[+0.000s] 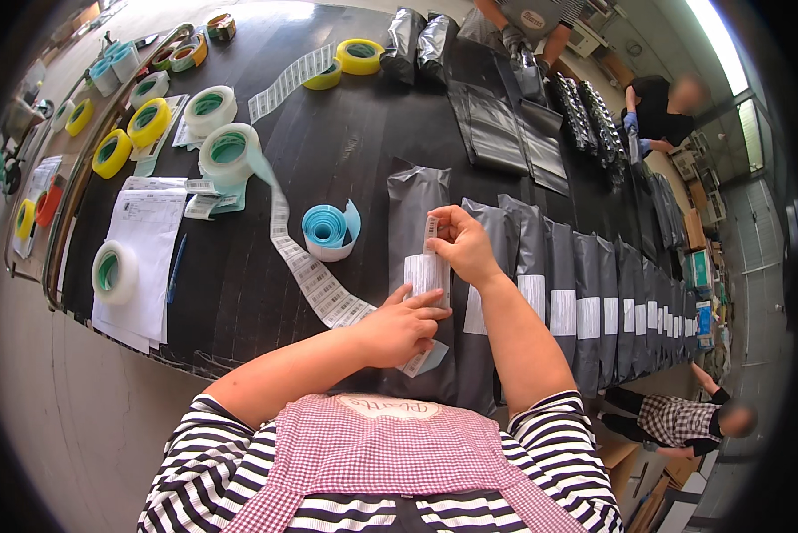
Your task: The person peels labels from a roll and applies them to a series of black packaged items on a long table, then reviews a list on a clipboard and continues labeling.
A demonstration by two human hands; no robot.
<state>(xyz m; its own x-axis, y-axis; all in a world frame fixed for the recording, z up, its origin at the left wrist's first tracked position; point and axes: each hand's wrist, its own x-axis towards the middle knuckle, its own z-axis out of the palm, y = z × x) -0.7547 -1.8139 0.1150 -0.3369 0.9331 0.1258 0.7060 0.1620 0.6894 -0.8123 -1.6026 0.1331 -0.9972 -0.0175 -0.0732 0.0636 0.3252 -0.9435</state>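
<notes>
A grey plastic mailing bag (419, 191) lies lengthwise before me, with a large white label (426, 268) on it. My right hand (464, 246) pinches a small barcode label (431, 233) at the bag's upper middle, just above the white label. My left hand (401, 329) rests across the lower part of the white label, two fingers stretched out and the others curled. Through its curled fingers runs a long strip of barcode labels (319, 286) with blue backing, whose end shows below the hand. The strip leads back to a white roll (226, 153).
Several labelled grey bags (586, 302) overlap in a row to the right. A blue-backed roll (328, 229), tape rolls (112, 153), papers (143, 231) and a pen (178, 266) lie leftward. Flat grey bags (497, 129) lie farther off. Other people (666, 111) work nearby.
</notes>
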